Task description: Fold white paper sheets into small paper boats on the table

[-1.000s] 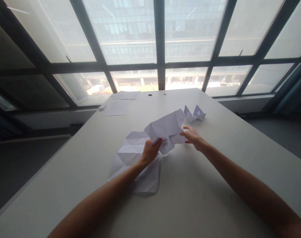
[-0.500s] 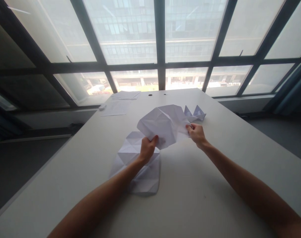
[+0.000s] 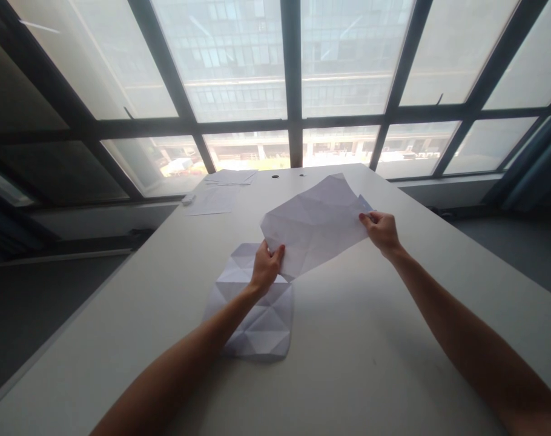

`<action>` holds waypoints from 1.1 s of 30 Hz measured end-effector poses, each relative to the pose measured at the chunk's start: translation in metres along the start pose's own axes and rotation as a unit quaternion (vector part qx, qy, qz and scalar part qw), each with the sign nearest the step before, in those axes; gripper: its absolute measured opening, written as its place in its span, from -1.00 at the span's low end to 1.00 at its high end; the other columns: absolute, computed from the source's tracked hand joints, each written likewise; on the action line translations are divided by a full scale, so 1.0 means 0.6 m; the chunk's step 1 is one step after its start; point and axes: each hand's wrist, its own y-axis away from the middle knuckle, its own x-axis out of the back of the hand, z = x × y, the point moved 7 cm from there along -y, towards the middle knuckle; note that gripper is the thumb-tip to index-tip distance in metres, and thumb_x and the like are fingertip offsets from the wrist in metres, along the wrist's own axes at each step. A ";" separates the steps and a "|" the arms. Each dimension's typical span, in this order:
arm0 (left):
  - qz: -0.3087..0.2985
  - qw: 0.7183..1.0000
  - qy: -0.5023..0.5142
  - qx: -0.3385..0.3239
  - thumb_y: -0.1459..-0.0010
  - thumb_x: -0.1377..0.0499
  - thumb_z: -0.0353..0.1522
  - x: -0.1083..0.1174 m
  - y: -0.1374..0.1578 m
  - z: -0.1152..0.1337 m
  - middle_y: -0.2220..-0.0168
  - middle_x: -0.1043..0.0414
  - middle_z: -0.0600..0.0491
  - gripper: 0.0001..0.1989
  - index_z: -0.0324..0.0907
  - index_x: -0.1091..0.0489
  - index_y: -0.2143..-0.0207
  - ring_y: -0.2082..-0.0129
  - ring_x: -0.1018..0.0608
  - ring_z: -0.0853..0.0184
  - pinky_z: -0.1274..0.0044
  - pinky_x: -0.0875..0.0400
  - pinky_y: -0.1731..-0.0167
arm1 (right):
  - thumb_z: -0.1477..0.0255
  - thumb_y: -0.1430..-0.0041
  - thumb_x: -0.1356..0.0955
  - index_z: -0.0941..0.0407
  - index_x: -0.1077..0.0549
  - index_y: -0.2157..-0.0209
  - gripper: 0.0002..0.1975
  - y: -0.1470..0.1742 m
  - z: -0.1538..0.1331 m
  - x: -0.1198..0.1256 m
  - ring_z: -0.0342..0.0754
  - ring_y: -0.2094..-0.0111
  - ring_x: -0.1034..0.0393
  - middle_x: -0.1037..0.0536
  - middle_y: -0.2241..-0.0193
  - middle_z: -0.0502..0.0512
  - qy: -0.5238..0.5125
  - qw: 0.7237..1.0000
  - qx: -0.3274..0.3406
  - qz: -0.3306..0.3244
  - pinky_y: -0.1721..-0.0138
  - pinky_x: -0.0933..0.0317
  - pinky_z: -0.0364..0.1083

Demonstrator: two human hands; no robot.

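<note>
A creased white sheet of paper is stretched between my two hands above the table. My left hand pinches its near left edge, thumb on top. At the right end, my right hand grips the sheet between thumb and fingers. Below my left hand and forearm lies a second sheet with crossing fold lines, opened out on the table and partly covered by the arm. Behind the held sheet, near my right hand, the tip of a folded paper boat shows; the rest is hidden.
The white table runs forward to large windows with dark frames. Flat paper sheets and a small white object lie at its far left. A round cable hole sits near the far edge.
My right hand has moved right and slightly away from me, pulling the held sheet wider and flatter. The sheet now covers most of the folded paper shapes behind it. My left hand has barely shifted.
</note>
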 end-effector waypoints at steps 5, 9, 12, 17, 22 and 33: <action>-0.028 0.999 -0.041 0.011 -0.07 -0.28 -0.15 0.028 -0.035 0.051 0.27 -0.55 -0.07 -0.52 -0.28 -0.37 0.06 0.44 -0.56 0.30 0.58 -0.44 0.52 | 0.22 -0.07 -0.36 0.14 -0.39 0.54 -0.72 0.018 -0.021 -0.010 -0.17 0.60 -0.09 -0.30 0.66 -0.04 -0.023 0.999 0.016 0.026 0.62 0.07 -0.16; -0.068 0.996 -0.057 0.013 -0.01 -0.32 -0.14 0.075 -0.054 0.113 0.27 -0.55 -0.08 -0.46 -0.29 -0.37 0.04 0.39 -0.57 0.27 0.56 -0.47 0.48 | 0.23 -0.06 -0.34 0.15 -0.42 0.39 -0.75 0.050 -0.040 -0.045 -0.20 0.68 -0.11 -0.37 0.65 -0.05 -0.098 0.995 -0.030 -0.022 0.67 0.06 -0.19; -0.130 0.985 -0.103 0.044 0.07 -0.38 -0.14 0.128 -0.057 0.136 0.25 -0.56 -0.09 -0.42 -0.27 -0.41 0.05 0.34 -0.59 0.20 0.54 -0.49 0.46 | 0.37 0.04 -0.35 0.15 -0.39 0.36 -0.82 0.088 -0.056 -0.079 -0.19 0.72 -0.20 -0.39 0.69 -0.07 -0.121 0.984 -0.093 -0.095 0.68 -0.04 -0.21; -0.183 0.957 -0.178 0.140 0.25 -0.45 -0.21 0.221 -0.057 0.101 0.37 -0.58 -0.08 -0.55 -0.24 -0.53 0.27 0.42 -0.59 0.18 0.51 -0.48 0.52 | 0.46 0.07 -0.36 0.18 -0.37 0.27 -0.75 0.206 -0.101 -0.146 -0.07 0.57 -0.48 -0.55 0.59 0.07 -0.135 0.918 -0.173 -0.329 0.62 -0.11 -0.24; -0.132 0.955 -0.250 0.087 0.14 -0.35 -0.26 0.239 -0.079 0.077 0.46 -0.56 -0.03 -0.77 -0.22 -0.55 0.43 0.54 -0.52 0.28 0.61 -0.37 0.62 | 0.24 -0.08 -0.41 0.19 -0.35 0.10 -0.59 0.383 -0.157 -0.204 -0.06 0.43 -0.55 -0.61 0.32 0.19 -0.209 0.798 -0.216 -0.523 0.54 -0.22 -0.23; -0.384 0.871 -0.302 -0.043 -0.06 -0.22 -0.28 0.114 -0.111 0.070 0.15 -0.59 0.00 -0.71 -0.08 -0.57 0.14 0.17 -0.58 0.18 0.43 -0.41 0.11 | 0.27 -0.32 -0.25 0.12 -0.49 0.11 -0.71 0.345 -0.268 -0.213 -0.06 0.28 -0.46 -0.58 0.22 0.13 -0.082 0.827 0.086 -0.549 0.25 -0.33 -0.10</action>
